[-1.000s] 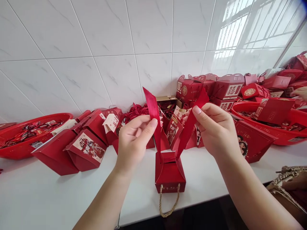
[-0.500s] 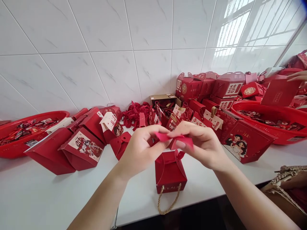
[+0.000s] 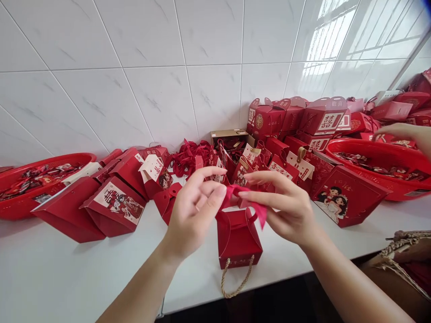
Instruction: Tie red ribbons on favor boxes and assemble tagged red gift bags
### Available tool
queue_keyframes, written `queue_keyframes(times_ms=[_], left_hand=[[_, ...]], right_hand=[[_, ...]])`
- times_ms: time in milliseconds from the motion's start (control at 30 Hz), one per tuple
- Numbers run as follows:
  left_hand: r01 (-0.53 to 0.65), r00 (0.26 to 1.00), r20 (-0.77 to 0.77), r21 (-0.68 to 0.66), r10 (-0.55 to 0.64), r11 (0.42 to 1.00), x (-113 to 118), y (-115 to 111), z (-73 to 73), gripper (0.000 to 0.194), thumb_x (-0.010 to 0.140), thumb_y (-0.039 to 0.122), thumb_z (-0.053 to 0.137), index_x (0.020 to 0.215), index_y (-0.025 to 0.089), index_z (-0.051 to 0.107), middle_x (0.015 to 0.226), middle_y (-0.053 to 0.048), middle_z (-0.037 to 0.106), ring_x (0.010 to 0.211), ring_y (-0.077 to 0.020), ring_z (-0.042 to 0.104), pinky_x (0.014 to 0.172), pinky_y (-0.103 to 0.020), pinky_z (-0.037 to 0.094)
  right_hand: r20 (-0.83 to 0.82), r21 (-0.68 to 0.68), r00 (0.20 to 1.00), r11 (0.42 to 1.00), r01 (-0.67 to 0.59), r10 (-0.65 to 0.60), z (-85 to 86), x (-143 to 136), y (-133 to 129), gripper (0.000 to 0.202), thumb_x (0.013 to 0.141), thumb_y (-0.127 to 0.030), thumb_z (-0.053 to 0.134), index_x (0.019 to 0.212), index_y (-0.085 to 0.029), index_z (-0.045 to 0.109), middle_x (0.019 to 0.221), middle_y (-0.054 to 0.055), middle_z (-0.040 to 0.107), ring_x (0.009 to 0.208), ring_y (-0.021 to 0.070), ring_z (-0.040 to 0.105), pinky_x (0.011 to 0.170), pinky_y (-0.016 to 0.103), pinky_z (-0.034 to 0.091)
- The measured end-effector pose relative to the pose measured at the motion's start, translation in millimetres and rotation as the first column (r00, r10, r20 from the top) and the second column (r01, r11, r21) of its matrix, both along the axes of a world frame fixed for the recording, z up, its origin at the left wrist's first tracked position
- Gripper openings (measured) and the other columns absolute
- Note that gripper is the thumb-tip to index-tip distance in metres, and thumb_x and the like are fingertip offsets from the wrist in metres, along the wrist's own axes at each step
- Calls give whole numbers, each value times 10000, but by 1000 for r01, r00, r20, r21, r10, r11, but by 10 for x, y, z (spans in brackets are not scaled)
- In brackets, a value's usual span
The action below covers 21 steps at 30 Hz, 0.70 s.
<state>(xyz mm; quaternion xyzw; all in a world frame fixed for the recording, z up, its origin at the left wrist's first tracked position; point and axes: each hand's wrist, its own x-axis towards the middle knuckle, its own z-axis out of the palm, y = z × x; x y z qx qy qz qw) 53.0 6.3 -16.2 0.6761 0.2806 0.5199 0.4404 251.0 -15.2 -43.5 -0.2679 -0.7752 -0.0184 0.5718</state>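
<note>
- From my end of the head feed, I have both bare hands raised together over a small red gift box (image 3: 239, 237), working at its red ribbon (image 3: 260, 212).
- The left hand (image 3: 193, 213) has its thumb tip at the ribbon, its other fingers curled and parted; I cannot tell whether it actually pinches anything.
- The right hand (image 3: 288, 204) has the ribbon caught between its fingers, and one pointed tail hangs down beside them. The exact pinch is partly hidden from me.
- I see the gift box standing upright near the front edge of the white table (image 3: 188, 282), directly below both hands. A twisted rope handle (image 3: 230, 296) droops from its near side past that edge.
- Behind my hands I make out a heap of loose red ribbons (image 3: 190, 156) beside an open brown carton (image 3: 229, 133).
- On the left I have red boxes with a double-happiness label (image 3: 114, 204), next to a red plastic basket of wrapped sweets (image 3: 20, 208).
- On the right stands a box printed with a bridal couple (image 3: 350, 195), just in front of a second red basket (image 3: 380, 181); another person's hand (image 3: 393, 130) reaches over that basket's far rim.
</note>
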Motion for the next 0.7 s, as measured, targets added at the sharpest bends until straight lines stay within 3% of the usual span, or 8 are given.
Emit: queue_keyframes(times_ms=[100,167,300,367,400,467,567,700], left_hand=[[-408,905,44,368,423,836,-143,-42,-146,375,768,149,753,1111,256,647,706,30,621,560,-123,485,611,-224,430],[-510,842,43,391,538,766,-341,-59,-274,429,731,74,757,1085,280,628,617,71,511,566,-127,455,654,-204,431],[-536,770,-253,242,586,809,-818,-39,-666,357,713,-2,695,952,258,640,560,91,391,530,-105,404,628,-143,394],[-482,744,-433,179,508,858,-973,-15,-891,323,697,-15,683,883,249,666,552,85,398,510,-100,406,568,-142,369],[-438,737,-498,163,457,884,-1012,-5,-988,311,692,-7,688,864,251,681,566,76,435,511,-105,419,556,-154,371],[-352,725,-564,188,394,917,-1005,10,-1120,251,696,49,712,835,258,704,669,33,558,600,-138,508,631,-193,426],[-280,739,-551,272,387,921,-824,8,-1140,90,780,196,688,853,247,700,959,-48,649,969,-231,596,910,-292,442],[-176,831,-532,28,164,984,-441,-34,-1010,175,930,383,530,1001,236,594,1084,-51,624,1083,-225,576,947,-338,442]], right_hand=[[-320,-158,920,970,183,-226,-198,99,-170,269,890,-133,619,1043,-309,753,1072,43,713,978,207,670,840,331,537],[-418,-352,792,883,311,-445,-431,310,-321,160,877,-224,667,981,-301,761,947,23,748,866,200,688,787,315,534],[-128,-716,611,499,488,-781,-1033,903,-618,241,787,-450,702,843,-223,759,757,57,756,718,248,697,670,336,528],[83,-779,636,348,521,-767,-1275,1110,-718,314,776,-506,656,792,-205,744,726,73,748,690,264,688,600,337,511],[149,-787,662,317,530,-735,-1352,1161,-745,336,783,-517,630,809,-201,739,766,82,751,704,269,687,587,340,508],[204,-748,679,335,573,-706,-1399,1157,-746,397,794,-533,606,955,-190,724,949,115,745,809,291,688,643,374,528],[139,-616,635,435,657,-760,-1246,955,-639,492,833,-532,584,1177,-183,634,1177,155,662,1007,320,646,841,471,519],[18,-671,857,629,393,-516,-966,528,-451,337,925,-495,519,1120,-234,605,1121,105,664,1055,276,631,930,448,494]])
